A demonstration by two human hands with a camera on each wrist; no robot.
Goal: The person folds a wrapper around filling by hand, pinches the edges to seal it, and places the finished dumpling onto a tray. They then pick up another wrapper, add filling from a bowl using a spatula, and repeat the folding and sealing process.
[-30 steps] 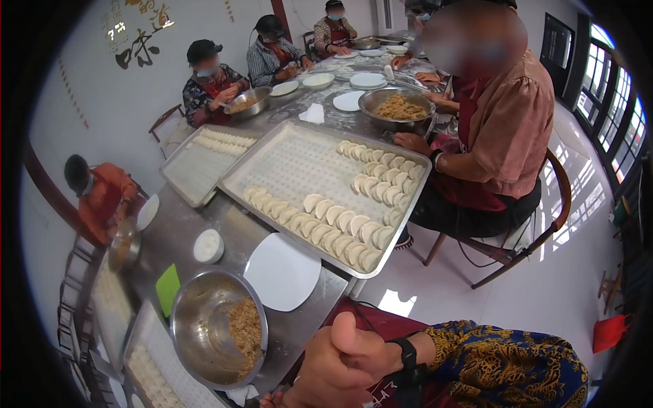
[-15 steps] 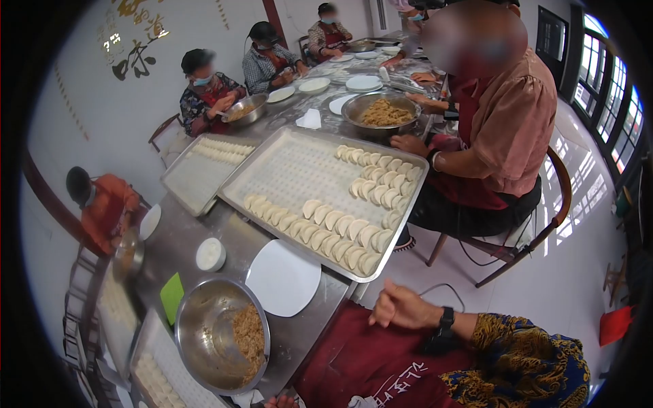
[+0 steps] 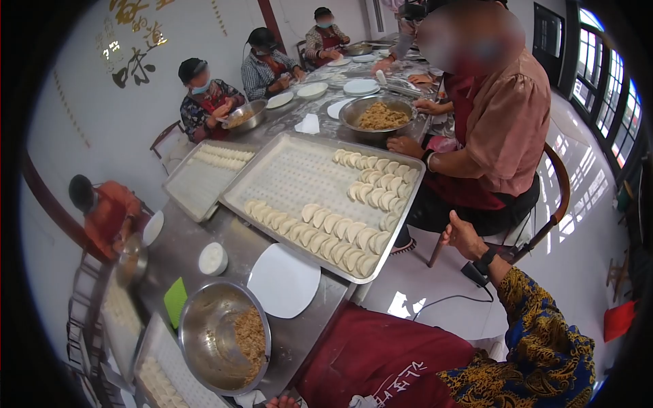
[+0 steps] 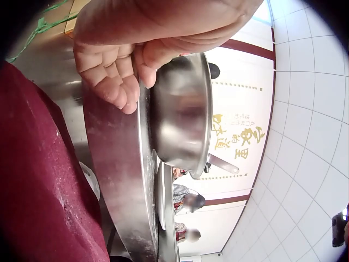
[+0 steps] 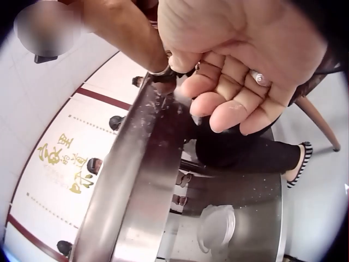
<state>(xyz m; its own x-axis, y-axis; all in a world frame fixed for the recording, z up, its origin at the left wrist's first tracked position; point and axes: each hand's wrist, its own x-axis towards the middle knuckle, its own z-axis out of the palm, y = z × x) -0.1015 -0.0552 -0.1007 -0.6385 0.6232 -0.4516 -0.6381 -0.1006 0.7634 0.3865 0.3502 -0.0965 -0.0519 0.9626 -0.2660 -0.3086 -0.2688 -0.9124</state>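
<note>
My right hand (image 3: 464,236) is held out over the floor beside the table, holding nothing. In the right wrist view its palm faces the camera, fingers loosely bent, a ring on one. At the bottom edge of the head view only part of my left hand (image 3: 282,402) shows. The left wrist view has that hand (image 4: 120,60) at the table edge, fingers relaxed, close to a steel bowl (image 4: 180,120). This bowl (image 3: 204,326) contains minced filling (image 3: 250,343). Beyond it lie a white plate (image 3: 286,282) and a large tray (image 3: 272,177) with rows of dumplings (image 3: 333,234).
A small white bowl (image 3: 213,259) and a green scraper (image 3: 175,301) are near the steel bowl. Another tray (image 3: 197,187) of dumplings adjoins the large one. A seated person (image 3: 503,129) is at the right, with another filling bowl (image 3: 350,122). Several other people sit around the table.
My right hand has swung from in front of my body out to the right and away, its fingers straightening from a bent pose. My left hand stays low at the table edge.
</note>
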